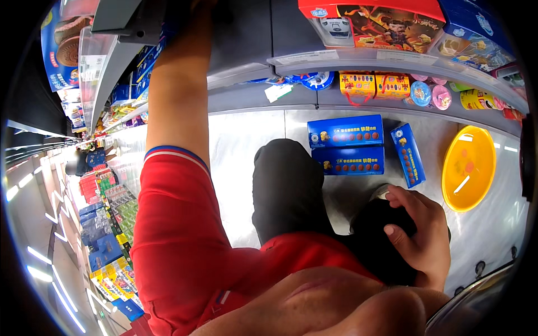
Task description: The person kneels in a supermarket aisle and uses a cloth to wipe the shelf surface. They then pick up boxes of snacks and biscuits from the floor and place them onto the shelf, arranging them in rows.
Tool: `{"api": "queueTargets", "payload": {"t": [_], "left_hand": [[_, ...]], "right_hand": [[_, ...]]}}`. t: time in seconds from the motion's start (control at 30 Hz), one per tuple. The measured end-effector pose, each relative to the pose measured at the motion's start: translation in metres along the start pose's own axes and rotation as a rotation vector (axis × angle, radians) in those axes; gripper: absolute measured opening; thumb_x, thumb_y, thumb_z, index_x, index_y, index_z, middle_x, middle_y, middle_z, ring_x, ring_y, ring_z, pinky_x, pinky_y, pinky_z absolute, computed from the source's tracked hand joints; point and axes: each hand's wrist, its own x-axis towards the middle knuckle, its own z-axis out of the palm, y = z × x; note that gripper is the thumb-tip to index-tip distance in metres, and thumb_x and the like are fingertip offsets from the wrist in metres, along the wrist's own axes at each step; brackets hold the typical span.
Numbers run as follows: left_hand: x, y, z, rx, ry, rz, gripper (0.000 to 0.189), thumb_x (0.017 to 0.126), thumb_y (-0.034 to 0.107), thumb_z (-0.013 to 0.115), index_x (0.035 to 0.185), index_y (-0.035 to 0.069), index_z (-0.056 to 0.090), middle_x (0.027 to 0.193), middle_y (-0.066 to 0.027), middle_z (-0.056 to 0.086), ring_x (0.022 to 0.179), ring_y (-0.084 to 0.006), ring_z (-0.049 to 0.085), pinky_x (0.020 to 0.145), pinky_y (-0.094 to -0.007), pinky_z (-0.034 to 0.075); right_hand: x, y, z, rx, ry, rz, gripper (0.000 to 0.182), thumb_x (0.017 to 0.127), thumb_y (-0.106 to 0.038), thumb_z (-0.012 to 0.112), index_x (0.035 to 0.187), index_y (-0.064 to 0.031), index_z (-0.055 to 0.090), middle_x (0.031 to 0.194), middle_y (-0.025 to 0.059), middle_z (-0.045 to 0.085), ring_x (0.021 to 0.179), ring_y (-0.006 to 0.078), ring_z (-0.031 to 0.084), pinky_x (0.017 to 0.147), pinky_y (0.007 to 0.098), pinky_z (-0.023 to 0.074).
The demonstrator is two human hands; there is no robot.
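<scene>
My left arm, in a red short sleeve, reaches up over the dark shelf at the upper left. Only a shadowed bit of my left hand [204,5] shows at the top edge; its fingers and anything in them are hidden. My right hand [424,235] rests by my bent knee in black trousers, fingers loosely curled and apart, holding nothing. On the floor before me, two blue snack boxes [347,131] lie side by side, touching. A third blue box [407,155] lies at a slant to their right. Farther right is a round yellow plastic basin or stool [468,168].
Ahead, a grey shelf [294,98] holds yellow gift boxes [357,85] and round tubs. The shelf above bears a red toy box [395,27]. More stocked shelves and a distant person [96,157] appear at left. A metal object with small wheels [480,269] stands at the lower right.
</scene>
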Motion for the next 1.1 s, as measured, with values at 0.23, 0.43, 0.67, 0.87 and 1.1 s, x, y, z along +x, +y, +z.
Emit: {"api": "queueTargets", "payload": {"t": [0.23,0.43,0.67,0.87,1.1], "left_hand": [[-0.044,0.097,-0.020,-0.067,0.045,0.272,0.069,0.102,0.053,0.032,0.154,0.007,0.037,0.161,-0.0187,0.031,0.150,-0.0350,0.024,0.123,-0.0431,0.019],[-0.111,0.089,-0.057,-0.014,-0.149,0.192,0.072,0.103,0.056,0.030,0.155,0.008,0.034,0.163,-0.0183,0.026,0.152,-0.0371,0.019,0.125,-0.0459,0.012],[-0.145,0.006,-0.055,0.092,-0.288,0.027,0.098,0.095,0.071,0.039,0.157,-0.002,0.021,0.161,-0.0311,0.019,0.149,-0.0439,0.025,0.122,-0.0445,0.025],[-0.089,-0.021,-0.013,0.203,-0.296,0.036,0.087,0.099,0.067,0.032,0.158,0.004,0.022,0.160,-0.0295,0.023,0.148,-0.0422,0.028,0.121,-0.0453,0.027],[-0.016,-0.028,0.006,0.168,-0.181,0.124,0.077,0.102,0.063,0.029,0.157,0.009,0.030,0.159,-0.0272,0.029,0.146,-0.0403,0.034,0.119,-0.0459,0.028]], "right_hand": [[0.014,-0.011,0.006,0.022,-0.053,-0.083,0.054,0.076,-0.018,0.078,0.124,0.0018,0.063,0.102,0.0214,0.070,0.089,0.0363,0.070,0.078,0.0393,0.0558],[0.017,-0.013,0.009,0.024,-0.056,-0.141,0.054,0.076,-0.018,0.079,0.124,0.0011,0.063,0.104,0.0212,0.070,0.091,0.0370,0.070,0.079,0.0400,0.0555],[0.018,-0.012,0.005,0.052,-0.073,-0.155,0.055,0.077,-0.022,0.079,0.125,0.0003,0.063,0.107,0.0220,0.070,0.092,0.0387,0.069,0.080,0.0418,0.0550],[0.020,-0.006,0.001,0.044,-0.092,-0.153,0.056,0.077,-0.023,0.079,0.126,-0.0005,0.062,0.109,0.0219,0.069,0.093,0.0391,0.068,0.081,0.0423,0.0549],[0.018,-0.005,0.000,0.022,-0.075,-0.122,0.057,0.077,-0.023,0.079,0.126,-0.0006,0.062,0.108,0.0221,0.069,0.091,0.0393,0.069,0.079,0.0418,0.0552]]}}
